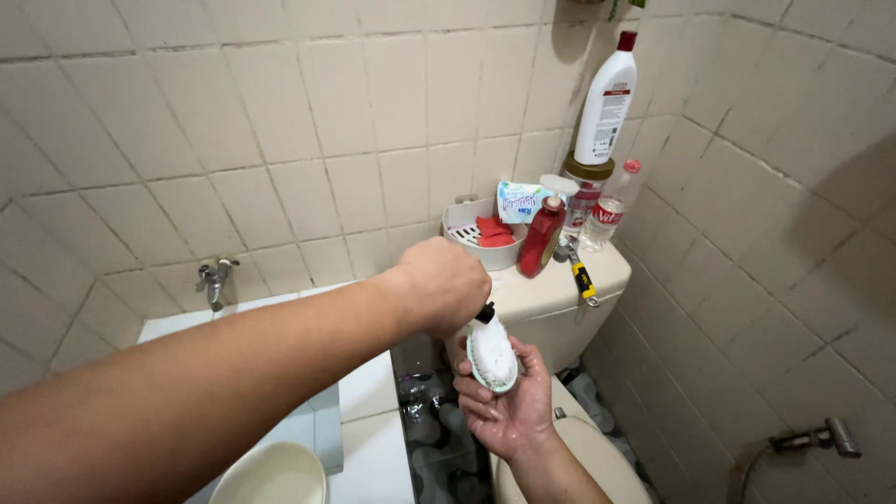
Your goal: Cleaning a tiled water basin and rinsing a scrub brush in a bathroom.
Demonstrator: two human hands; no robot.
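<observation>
My right hand [511,411] is palm up above the toilet and cradles a small scrub brush [492,353] with white bristles and a pale green rim. My left arm reaches across from the lower left. My left hand [441,283] is closed in a fist right above the brush's top end. A small black tip [485,313] pokes out below the fist and touches the bristles. What the black tip belongs to is hidden inside the fist.
The toilet tank lid [551,289] carries a white basket [467,233], a red pump bottle [541,238], a tall white bottle [607,103], a small clear bottle [611,210] and a yellow-handled tool [582,277]. A tap [215,278] sticks from the tiled wall; a cream basin [271,474] sits below.
</observation>
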